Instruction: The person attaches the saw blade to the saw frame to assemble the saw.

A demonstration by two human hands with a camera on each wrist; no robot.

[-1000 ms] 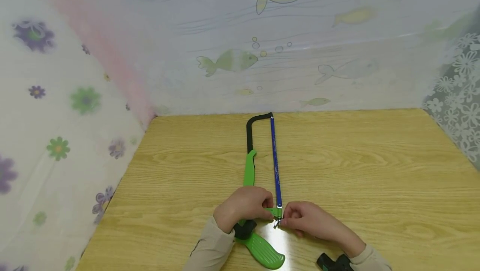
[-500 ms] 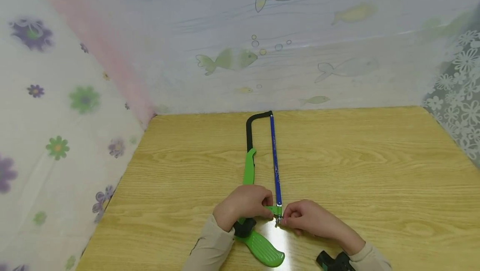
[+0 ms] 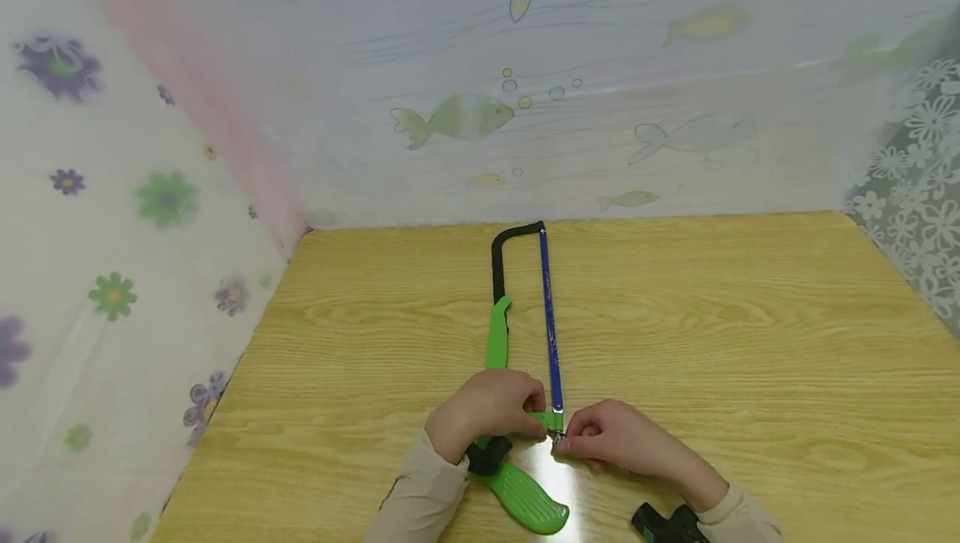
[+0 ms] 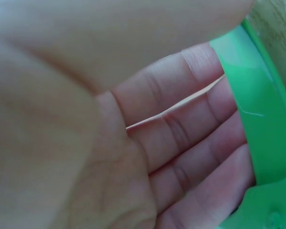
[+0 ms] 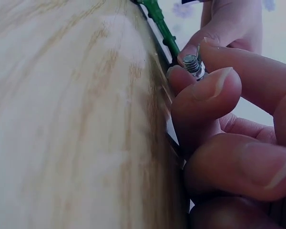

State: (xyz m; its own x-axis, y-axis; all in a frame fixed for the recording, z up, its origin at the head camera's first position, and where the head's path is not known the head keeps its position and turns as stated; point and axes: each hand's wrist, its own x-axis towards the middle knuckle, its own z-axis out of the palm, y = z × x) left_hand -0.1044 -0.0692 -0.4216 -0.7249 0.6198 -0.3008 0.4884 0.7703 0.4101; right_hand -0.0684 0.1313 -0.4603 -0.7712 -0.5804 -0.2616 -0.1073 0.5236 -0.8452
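A hacksaw [image 3: 498,343] with a green and black frame lies flat on the wooden table, its blue blade [image 3: 551,326] to the right. My left hand [image 3: 491,409] holds the green frame just above the handle [image 3: 531,501]; in the left wrist view its fingers [image 4: 181,124] curl against the green frame. Thumb and fingers of my right hand [image 3: 626,447] pinch the wing nut [image 3: 557,440] at the blade's near end, below the green blade holder [image 3: 553,421]. The right wrist view shows the threaded bolt end [image 5: 190,63] poking out between the fingertips.
The table [image 3: 750,318] meets a fish-patterned wall covering [image 3: 570,151] at the back. A flower-patterned sheet [image 3: 150,276] borders the left side. Black wrist-worn devices sit at the left wrist [image 3: 489,455] and right wrist [image 3: 667,524].
The wing nut has turned between my right fingertips, its wings standing at a different angle. My left hand and the hacksaw stay in place.
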